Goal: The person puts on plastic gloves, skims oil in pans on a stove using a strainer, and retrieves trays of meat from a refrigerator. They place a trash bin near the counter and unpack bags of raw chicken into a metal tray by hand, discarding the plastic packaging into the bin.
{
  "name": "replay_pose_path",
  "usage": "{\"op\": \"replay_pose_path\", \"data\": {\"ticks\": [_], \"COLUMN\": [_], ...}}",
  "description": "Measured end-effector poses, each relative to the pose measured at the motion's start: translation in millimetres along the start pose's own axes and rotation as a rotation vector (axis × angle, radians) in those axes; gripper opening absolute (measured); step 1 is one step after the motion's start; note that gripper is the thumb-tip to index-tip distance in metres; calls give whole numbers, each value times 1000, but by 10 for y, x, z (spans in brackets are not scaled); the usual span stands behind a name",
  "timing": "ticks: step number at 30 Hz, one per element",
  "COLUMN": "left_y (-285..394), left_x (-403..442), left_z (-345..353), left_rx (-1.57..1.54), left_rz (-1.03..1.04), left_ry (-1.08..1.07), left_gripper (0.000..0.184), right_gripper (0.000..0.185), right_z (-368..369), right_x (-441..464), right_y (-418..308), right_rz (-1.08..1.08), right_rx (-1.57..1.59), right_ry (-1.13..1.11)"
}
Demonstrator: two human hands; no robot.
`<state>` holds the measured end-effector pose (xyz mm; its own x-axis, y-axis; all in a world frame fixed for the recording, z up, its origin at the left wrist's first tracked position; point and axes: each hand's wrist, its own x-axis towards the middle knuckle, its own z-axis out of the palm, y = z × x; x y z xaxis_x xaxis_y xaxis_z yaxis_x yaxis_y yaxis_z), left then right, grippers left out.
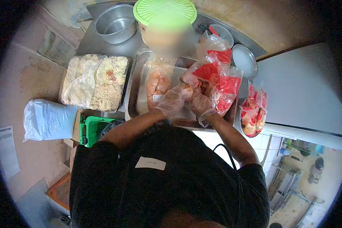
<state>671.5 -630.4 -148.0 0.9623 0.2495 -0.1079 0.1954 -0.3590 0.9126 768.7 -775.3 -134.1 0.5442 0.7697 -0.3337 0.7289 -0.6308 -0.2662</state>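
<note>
My left hand [171,101] and my right hand [200,104] both wear clear plastic gloves. They meet over a metal tray [132,99], fingers curled around what looks like a piece of raw meat [187,89]. Touching it is an opened clear bag with red print [207,72], in which brownish-red meat shows. How each finger grips is partly hidden by glove glare and the bag. Left of my hands, a clear bag of pale pink meat [157,81] with a white label lies in the same tray. Another red-printed bag [230,81] rests at the tray's right side.
A tray of crumb-coated food [95,81] under plastic sits left. Behind are a metal pot [116,24] and a tub with a green lid [165,10]. A bowl of red-printed packets [253,114] stands right. A green bin [90,131] and a white bag [49,119] are lower left.
</note>
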Motion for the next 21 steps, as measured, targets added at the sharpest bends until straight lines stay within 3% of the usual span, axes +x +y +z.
{"op": "replay_pose_path", "data": {"ticks": [2, 4, 6, 7, 9, 11, 12, 14, 16, 17, 19, 20, 21], "left_y": [367, -137, -318, -267, 59, 444, 444, -112, -289, -411, -1257, -1170, -1126], "left_x": [-21, 112, 174, 138, -27, -277, -336, -185, -168, -108, 154, 167, 89], "left_z": [-133, 196, 205, 135, -216, -719, -825, -674, -676, -679, -293, -317, -394], "left_rx": [-55, 39, 248, 403, 347, 64, -2, 162, -2, -80, 23, 104, -52], "left_rz": [-136, 31, 156, 196, 77, -193, -307, -444, -497, -515, -446, -384, -340], "left_ry": [38, 177, 410, 569, 606, 462, 444, 628, 411, 307, 440, 473, 379], "left_gripper": [42, 37, 37, 40, 46, 55, 59, 67, 83, 90, 91, 86, 86], "right_gripper": [39, 50, 51, 46, 38, 32, 30, 31, 32, 32, 33, 31, 31], "right_z": [315, 33, -40, 143, -34, -816, -631, -415, -374, -204, 333, 212, 121], "right_x": [148, 192, 284, 329, 401, 435, 646, 1097, 1450, 1793, 2424, 2336, 2250], "right_y": [213, 54, 20, 177, 92, -393, -289, -388, -563, -474, -277, -295, -347], "right_rz": [-58, -120, -96, -38, -2, -50, -191, -436, -424, -480, -587, -487, -507], "right_rx": [-121, -200, -195, -158, -79, -4, 56, 68, 49, -65, -291, 57, 106], "right_ry": [102, -22, 6, 148, 188, -24, 109, 239, -36, -68, -140, -141, -258]}}
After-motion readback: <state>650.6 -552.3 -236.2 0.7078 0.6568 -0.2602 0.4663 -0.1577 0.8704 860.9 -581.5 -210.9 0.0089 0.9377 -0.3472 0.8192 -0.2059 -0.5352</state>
